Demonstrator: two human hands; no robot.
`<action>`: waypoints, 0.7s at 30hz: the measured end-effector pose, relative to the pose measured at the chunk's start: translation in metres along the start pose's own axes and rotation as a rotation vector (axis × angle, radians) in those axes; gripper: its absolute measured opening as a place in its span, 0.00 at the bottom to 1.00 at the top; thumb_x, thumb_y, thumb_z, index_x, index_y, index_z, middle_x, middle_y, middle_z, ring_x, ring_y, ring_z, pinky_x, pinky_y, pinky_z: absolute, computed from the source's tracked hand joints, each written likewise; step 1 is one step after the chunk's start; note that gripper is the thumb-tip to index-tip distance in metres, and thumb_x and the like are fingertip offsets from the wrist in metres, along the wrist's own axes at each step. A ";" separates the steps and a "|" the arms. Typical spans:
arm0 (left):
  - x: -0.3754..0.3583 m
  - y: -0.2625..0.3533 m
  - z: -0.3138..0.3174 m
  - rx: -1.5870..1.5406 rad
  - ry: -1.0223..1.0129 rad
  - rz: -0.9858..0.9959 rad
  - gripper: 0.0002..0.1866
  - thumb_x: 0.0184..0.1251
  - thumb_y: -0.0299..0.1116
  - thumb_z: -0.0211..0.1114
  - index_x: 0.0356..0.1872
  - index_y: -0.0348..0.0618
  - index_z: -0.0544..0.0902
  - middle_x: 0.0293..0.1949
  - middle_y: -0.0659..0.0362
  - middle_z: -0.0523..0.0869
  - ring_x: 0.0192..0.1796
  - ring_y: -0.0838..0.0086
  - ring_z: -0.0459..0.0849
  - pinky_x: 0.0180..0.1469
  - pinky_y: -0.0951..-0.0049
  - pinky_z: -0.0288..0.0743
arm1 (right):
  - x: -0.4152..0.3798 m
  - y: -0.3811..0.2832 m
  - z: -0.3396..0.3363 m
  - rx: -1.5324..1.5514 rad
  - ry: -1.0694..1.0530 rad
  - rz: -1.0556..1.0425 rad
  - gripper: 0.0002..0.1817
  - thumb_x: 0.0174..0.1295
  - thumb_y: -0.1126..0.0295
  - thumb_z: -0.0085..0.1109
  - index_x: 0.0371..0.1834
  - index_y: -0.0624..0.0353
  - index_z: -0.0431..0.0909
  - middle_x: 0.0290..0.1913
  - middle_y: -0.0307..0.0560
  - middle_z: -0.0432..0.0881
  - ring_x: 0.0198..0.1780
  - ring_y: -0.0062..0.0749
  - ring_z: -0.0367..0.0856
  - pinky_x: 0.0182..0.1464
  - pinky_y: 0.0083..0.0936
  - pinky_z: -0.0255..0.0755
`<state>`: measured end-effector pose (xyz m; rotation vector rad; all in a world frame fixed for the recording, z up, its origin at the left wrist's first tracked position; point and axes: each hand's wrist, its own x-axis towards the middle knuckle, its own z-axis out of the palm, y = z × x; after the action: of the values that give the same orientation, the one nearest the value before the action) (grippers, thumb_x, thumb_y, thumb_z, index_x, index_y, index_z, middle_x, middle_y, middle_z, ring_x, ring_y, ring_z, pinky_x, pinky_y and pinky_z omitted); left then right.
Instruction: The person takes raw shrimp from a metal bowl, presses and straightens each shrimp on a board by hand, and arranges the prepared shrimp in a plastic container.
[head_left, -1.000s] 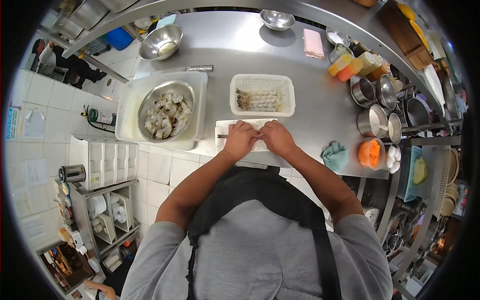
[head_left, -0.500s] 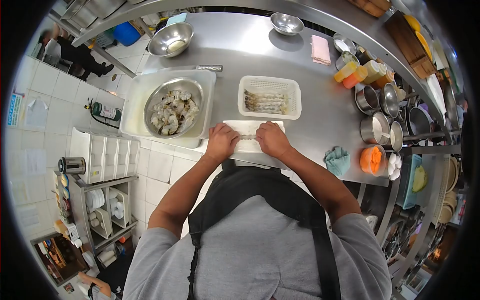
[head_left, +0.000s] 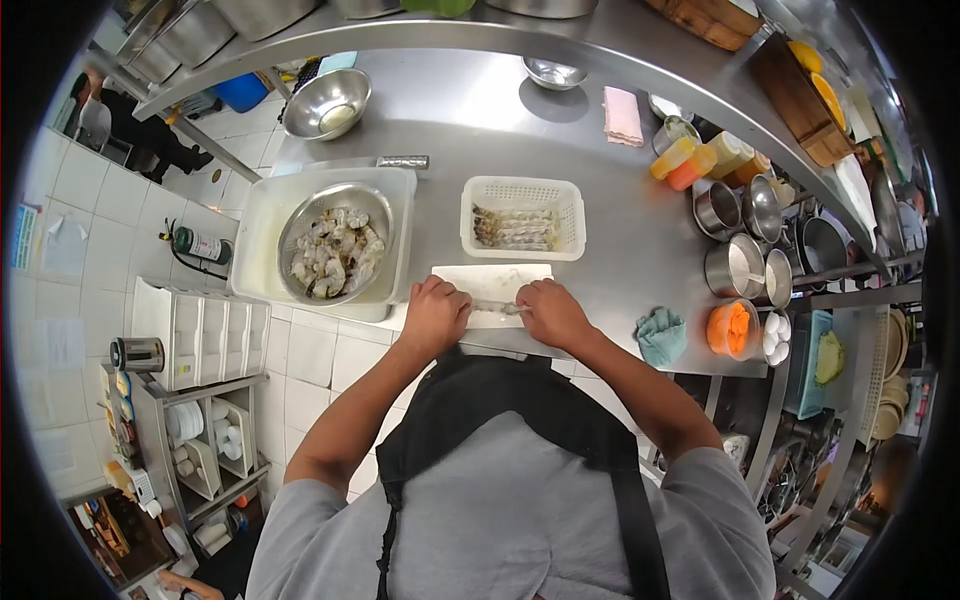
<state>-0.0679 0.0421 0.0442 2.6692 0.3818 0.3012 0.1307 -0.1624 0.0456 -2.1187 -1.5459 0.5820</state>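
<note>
A single shrimp [head_left: 496,306] is stretched out over a white cutting board [head_left: 492,276] at the table's near edge. My left hand [head_left: 437,312] pinches its left end, and my right hand [head_left: 551,312] grips the right end. Just beyond the board, a white perforated basket [head_left: 571,192] holds several straightened shrimp [head_left: 515,229] in a row. To the left, a metal bowl [head_left: 292,221] full of loose shrimp [head_left: 335,253] sits in a translucent plastic tub [head_left: 256,201].
Behind the tub lies a metal-handled tool [head_left: 403,162]. On the right are a teal cloth [head_left: 661,336], a container of orange pieces [head_left: 731,328], eggs [head_left: 776,338], pots [head_left: 735,265] and sauce bottles [head_left: 686,163]. A steel shelf [head_left: 440,38] spans the far side.
The view has tilted, so the table's contents appear lower and slightly left. Both hands still hold the shrimp by its ends over the board.
</note>
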 end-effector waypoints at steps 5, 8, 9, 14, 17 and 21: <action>0.067 0.011 -0.028 0.020 0.064 -0.002 0.05 0.66 0.32 0.75 0.40 0.48 0.93 0.39 0.58 0.91 0.54 0.59 0.86 0.54 0.51 0.75 | 0.027 0.007 -0.058 -0.122 0.206 -0.019 0.06 0.64 0.73 0.68 0.43 0.56 0.85 0.43 0.52 0.88 0.52 0.55 0.87 0.55 0.52 0.81; 0.129 -0.001 -0.015 0.121 0.098 0.023 0.03 0.63 0.30 0.76 0.36 0.49 0.90 0.38 0.59 0.91 0.54 0.59 0.86 0.54 0.52 0.74 | 0.076 0.034 -0.080 -0.277 0.199 0.015 0.07 0.62 0.75 0.68 0.44 0.55 0.86 0.43 0.51 0.88 0.54 0.54 0.87 0.55 0.53 0.81; 0.147 -0.005 -0.007 0.158 0.114 0.036 0.03 0.62 0.30 0.76 0.35 0.49 0.89 0.38 0.59 0.91 0.54 0.60 0.86 0.54 0.53 0.74 | 0.090 0.043 -0.083 -0.327 0.182 0.022 0.08 0.62 0.75 0.68 0.44 0.55 0.87 0.44 0.51 0.88 0.55 0.53 0.87 0.56 0.53 0.80; 0.200 -0.016 0.016 0.343 -0.092 0.025 0.07 0.61 0.29 0.73 0.40 0.49 0.93 0.41 0.60 0.93 0.61 0.58 0.83 0.61 0.48 0.69 | 0.135 0.076 -0.082 -0.499 0.074 0.043 0.11 0.61 0.76 0.66 0.46 0.54 0.89 0.45 0.48 0.89 0.58 0.49 0.86 0.61 0.51 0.77; 0.208 -0.018 0.026 0.401 -0.143 0.050 0.08 0.63 0.30 0.72 0.40 0.50 0.95 0.41 0.60 0.93 0.64 0.59 0.81 0.63 0.47 0.68 | 0.143 0.083 -0.081 -0.569 0.092 0.001 0.10 0.59 0.76 0.68 0.44 0.53 0.89 0.45 0.44 0.88 0.57 0.46 0.86 0.60 0.45 0.76; 0.205 -0.027 0.037 0.447 -0.129 0.120 0.06 0.65 0.30 0.71 0.37 0.52 0.95 0.42 0.60 0.92 0.63 0.59 0.80 0.64 0.46 0.67 | 0.138 0.083 -0.071 -0.624 0.084 -0.014 0.08 0.63 0.73 0.67 0.42 0.52 0.91 0.47 0.45 0.88 0.58 0.44 0.86 0.62 0.44 0.75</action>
<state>0.1288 0.1151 0.0305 3.1362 0.2738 0.0816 0.2739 -0.0609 0.0449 -2.5225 -1.8616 -0.0149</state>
